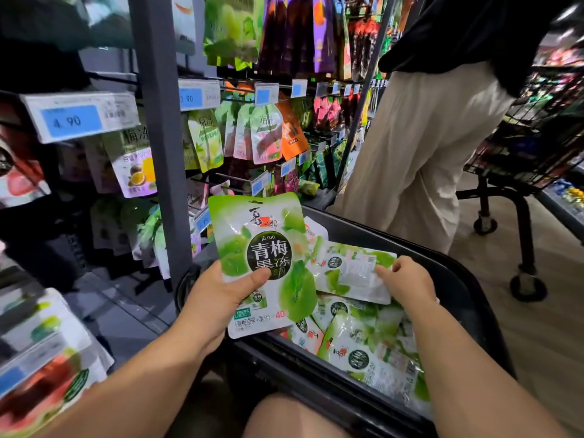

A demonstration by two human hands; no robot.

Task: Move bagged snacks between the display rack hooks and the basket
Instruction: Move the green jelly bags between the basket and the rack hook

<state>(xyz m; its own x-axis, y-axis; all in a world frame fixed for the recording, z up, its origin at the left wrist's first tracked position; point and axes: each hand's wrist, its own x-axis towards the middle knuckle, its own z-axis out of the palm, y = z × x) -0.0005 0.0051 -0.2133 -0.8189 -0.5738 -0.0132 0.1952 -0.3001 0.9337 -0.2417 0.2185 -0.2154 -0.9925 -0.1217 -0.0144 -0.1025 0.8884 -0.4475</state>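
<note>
- We hold one green jelly bag (264, 260) upright in our left hand (218, 295), thumb across its front and fingers curled behind, raised just above the near-left corner of the basket (467, 279).
- Our right hand (407, 282) reaches into the basket and pinches the edge of a second bag (350, 273), which lies back side up on top of the heap, just to the right of the bag in our left hand.
- Below and between both hands, a pile of like bags (363, 346) fills much of the basket, so we judge a good share of the work is left.
- We cannot tell from this moment which way the bags are going, onto the rack or off it; the upright bag suggests we are gathering stock to hang.
- Above and ahead of our left hand stands the display rack (158, 137), with hung snack bags (265, 134) in rows and blue price tags (79, 116) on the rails.
- Beyond our right hand another person (420, 153) stands in pale trousers beside a wire shopping cart (537, 137).
- The basket sits low in front of our knee (284, 418), and to the right of our right hand the wood-look floor (553, 327) runs down the shop aisle.
</note>
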